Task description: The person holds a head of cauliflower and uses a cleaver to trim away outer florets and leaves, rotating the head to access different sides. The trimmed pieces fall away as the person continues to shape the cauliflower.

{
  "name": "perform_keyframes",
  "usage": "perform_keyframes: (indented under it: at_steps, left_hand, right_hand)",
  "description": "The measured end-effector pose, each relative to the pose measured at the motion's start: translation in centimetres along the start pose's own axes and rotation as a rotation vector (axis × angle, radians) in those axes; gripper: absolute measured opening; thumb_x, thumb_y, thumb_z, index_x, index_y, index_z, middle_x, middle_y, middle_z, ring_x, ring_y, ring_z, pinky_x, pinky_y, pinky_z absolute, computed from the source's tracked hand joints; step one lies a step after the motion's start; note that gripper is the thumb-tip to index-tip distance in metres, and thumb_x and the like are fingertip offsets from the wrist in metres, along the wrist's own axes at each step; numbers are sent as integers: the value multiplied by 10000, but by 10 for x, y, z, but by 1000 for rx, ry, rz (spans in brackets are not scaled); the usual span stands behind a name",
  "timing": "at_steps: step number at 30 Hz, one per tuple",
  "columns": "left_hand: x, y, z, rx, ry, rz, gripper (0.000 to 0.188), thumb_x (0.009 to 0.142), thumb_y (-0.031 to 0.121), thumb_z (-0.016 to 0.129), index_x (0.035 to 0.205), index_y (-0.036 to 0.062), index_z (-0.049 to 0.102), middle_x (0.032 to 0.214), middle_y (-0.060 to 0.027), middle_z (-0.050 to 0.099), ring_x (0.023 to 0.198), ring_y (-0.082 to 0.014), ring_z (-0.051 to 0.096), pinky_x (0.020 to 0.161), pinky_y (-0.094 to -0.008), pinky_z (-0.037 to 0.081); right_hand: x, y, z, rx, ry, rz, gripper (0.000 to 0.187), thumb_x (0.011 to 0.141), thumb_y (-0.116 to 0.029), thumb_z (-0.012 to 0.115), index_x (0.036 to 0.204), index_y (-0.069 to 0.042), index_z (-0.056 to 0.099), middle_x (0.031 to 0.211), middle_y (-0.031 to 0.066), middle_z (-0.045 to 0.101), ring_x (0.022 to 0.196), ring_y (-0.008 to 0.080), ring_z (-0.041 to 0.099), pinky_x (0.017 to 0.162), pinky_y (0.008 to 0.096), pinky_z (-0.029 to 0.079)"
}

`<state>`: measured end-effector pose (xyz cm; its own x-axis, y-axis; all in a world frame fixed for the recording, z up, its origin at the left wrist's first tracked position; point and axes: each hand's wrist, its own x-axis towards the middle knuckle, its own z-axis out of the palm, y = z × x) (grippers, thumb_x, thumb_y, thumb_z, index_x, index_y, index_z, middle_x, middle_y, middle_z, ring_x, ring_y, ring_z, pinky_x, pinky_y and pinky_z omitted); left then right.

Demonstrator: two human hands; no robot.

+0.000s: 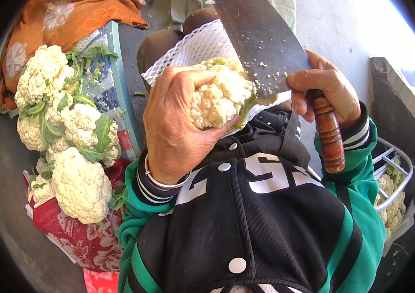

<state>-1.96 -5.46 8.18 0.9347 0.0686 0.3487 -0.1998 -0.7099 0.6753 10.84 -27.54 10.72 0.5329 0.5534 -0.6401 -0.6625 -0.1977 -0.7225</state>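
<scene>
My left hand [175,117] is wrapped round a cauliflower [222,93], thumb beneath it and fingers over its side. A white foam net [183,51] lies under the cauliflower across my lap. In my right hand [332,88] is a broad cleaver [271,44], gripped where the blade meets its turned wooden handle [329,134]. The thumb presses on the blade's flat, and the handle's end points toward me. The blade's edge is close against the right side of the cauliflower, near a green leaf stub [246,110]. Small white crumbs cling to the blade.
Several cauliflowers [80,185] with leaves are heaped at my left, on a blue-edged surface [119,88] and red patterned cloth [80,239]. An orange cloth [70,24] lies beyond. At right, a white basket [393,171] holds more cauliflower beside a dark block [398,107].
</scene>
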Motion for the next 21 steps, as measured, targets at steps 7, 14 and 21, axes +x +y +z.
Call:
perform_keyframes:
  at_steps: [7, 14, 21]
  left_hand:
    - [-1, 0, 2, -22, 2, 8, 573, 578, 98, 896, 1068, 70, 600, 1014, -113, 594, 942, -307, 612, 833, -395, 493]
    - [-1, 1, 3, -33, -4, 4, 561, 586, 93, 889, 1066, 69, 599, 1001, -112, 592, 925, -305, 606, 816, -398, 496]
    - [-1, 2, 3, -2, -15, -4, 574, 587, 96, 893, 1075, 69, 593, 1011, -110, 591, 942, -299, 609, 834, -392, 504]
  right_hand:
    - [-1, -2, 3, 84, -20, 16, 257, 877, -34, 587, 1106, 70, 531, 720, 154, 693, 531, 187, 677, 447, 239, 553]
    - [4, 1, -2, 153, -112, 16, 207, 880, -13, 575, 1061, 87, 558, 770, 172, 706, 585, 201, 705, 469, 251, 579]
    - [10, 4, -3, 122, -145, 8, 197, 882, -16, 583, 1055, 79, 577, 765, 169, 712, 530, 185, 680, 453, 233, 560]
